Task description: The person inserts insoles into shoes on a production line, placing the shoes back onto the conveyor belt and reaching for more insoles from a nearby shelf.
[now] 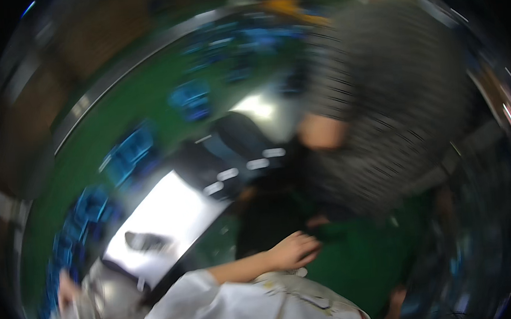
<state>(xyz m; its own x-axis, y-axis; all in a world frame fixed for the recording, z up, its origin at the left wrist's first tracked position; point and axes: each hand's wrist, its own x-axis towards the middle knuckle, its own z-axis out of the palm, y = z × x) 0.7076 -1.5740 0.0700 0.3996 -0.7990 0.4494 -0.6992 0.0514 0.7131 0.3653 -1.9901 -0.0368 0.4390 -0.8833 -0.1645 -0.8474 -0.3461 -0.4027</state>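
The whole picture is smeared by motion. My left hand (pixel 296 252) reaches rightward from a white sleeve, in front of my white top (pixel 303 311). Its fingers are bent in; what they hold, if anything, does not show, though a small whitish bit sits just beneath. Of my right arm, only a blurred patch of bare skin (pixel 395 299) appears at the lower edge, and its fingers cannot be made out. Left of my left hand stands a table with a brightly lit white surface (pixel 169 211). On it lies a small dark grey object (pixel 147 241), its kind too blurred to tell.
Dark flat pieces with white tags (pixel 225 153) cover the table's farther part. Blue containers (pixel 129 154) line its far side over a green floor (pixel 372 264). A co-worker in a dark striped top (pixel 382 89) stands right; another person's grey sleeve (pixel 90 310) is lower left.
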